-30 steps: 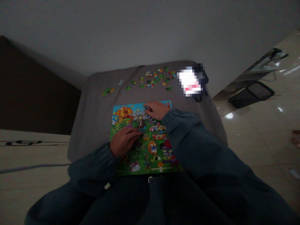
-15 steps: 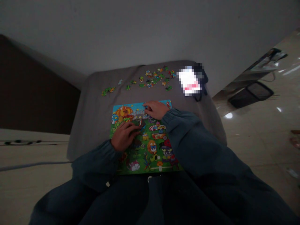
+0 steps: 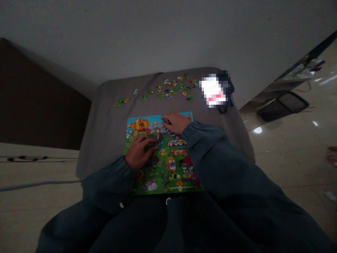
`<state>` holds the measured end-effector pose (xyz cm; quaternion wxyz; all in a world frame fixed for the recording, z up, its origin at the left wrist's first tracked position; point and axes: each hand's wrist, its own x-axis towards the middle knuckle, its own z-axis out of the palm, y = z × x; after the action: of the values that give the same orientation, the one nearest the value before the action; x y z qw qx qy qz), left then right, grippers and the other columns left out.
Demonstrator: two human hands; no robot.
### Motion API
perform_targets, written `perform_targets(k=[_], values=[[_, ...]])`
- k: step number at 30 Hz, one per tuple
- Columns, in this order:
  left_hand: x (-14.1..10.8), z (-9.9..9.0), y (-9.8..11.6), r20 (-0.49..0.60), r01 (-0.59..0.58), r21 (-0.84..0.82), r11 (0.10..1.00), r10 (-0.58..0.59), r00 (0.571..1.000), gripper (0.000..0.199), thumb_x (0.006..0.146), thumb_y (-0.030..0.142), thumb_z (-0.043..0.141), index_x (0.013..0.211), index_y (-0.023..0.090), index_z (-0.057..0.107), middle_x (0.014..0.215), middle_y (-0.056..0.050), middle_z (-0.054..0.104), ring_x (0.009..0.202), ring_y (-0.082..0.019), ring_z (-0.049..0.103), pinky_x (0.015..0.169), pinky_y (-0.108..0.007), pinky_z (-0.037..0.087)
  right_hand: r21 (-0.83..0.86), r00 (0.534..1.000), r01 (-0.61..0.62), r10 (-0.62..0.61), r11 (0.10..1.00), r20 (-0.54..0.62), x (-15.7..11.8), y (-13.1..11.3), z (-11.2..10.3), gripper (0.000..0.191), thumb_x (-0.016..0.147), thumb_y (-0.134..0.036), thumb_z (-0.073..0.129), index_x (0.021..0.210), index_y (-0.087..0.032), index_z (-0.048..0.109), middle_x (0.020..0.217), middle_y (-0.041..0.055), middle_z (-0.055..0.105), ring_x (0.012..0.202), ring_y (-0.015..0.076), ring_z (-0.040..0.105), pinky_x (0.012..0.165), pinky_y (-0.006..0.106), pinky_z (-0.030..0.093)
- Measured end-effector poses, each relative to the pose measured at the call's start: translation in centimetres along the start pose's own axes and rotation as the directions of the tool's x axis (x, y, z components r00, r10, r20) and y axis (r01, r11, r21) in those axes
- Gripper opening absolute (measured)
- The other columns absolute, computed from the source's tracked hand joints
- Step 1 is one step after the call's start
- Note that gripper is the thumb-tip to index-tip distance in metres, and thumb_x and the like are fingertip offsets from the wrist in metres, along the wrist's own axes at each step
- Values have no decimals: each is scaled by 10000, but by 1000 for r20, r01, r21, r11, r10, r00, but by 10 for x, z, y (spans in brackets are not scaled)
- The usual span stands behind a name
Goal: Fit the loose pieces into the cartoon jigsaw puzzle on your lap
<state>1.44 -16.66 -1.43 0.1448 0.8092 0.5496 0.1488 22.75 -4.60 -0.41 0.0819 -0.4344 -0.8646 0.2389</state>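
A brightly coloured cartoon jigsaw puzzle (image 3: 172,164) lies flat on the grey cloth in front of me. My left hand (image 3: 139,151) rests over its left half, fingers stretched toward the middle and thumb apart. At the puzzle's upper edge is my right hand (image 3: 177,122), with index finger and thumb bent together at the blue sky strip. Something small and dark sits at those fingertips, too small to make out. Beyond the board, loose puzzle pieces (image 3: 174,84) lie scattered, with a smaller cluster of pieces (image 3: 122,102) to the left.
The grey cloth-covered surface (image 3: 102,119) backs onto a pale wall (image 3: 147,38). A blurred-out bright white and pink item (image 3: 213,92) lies at the far right corner beside a dark strap. On the floor to the right stands a black mesh bin (image 3: 279,106). A grey cable (image 3: 39,185) runs in from the left.
My left fingers have shifted very slightly on the puzzle. The right hand stays at the upper edge, and the view has moved a little.
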Motion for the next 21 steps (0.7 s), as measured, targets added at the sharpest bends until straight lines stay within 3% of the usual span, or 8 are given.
perform_targets(k=[9,13,18,21], values=[[0,-3,3,-2,-23,41,999,24,1000,262,937,361,604,1127,204,693,1053,-88,658,1006,-270,591,890,-425,490,4,1000,9,-9,1000,-4,0,0,1,349,957,-268,544,1282,-163,616,1073,79,706,992,206,620,851,305,439],[-16,-6,17,30,-94,61,994,92,995,324,1012,373,451,1201,214,662,1258,-90,649,1149,-268,585,976,-426,466,7,1000,16,-16,1000,-9,-1,0,2,351,958,-258,551,1286,-150,616,1066,81,706,983,206,620,856,313,439],[-48,3,35,202,-257,201,945,217,955,582,1029,511,320,1512,190,373,1535,-78,443,1421,-267,393,1127,-445,348,5,1000,21,-21,1000,4,1,-2,-3,348,964,-238,550,1287,-123,613,1015,90,709,936,202,623,828,315,442],[-56,10,35,213,-263,259,929,211,954,616,1034,525,265,1551,191,276,1567,-61,388,1441,-250,365,1168,-447,293,5,998,48,-48,999,35,-10,-10,-10,362,962,-230,565,1305,-122,594,1003,81,704,912,185,619,824,302,441]])
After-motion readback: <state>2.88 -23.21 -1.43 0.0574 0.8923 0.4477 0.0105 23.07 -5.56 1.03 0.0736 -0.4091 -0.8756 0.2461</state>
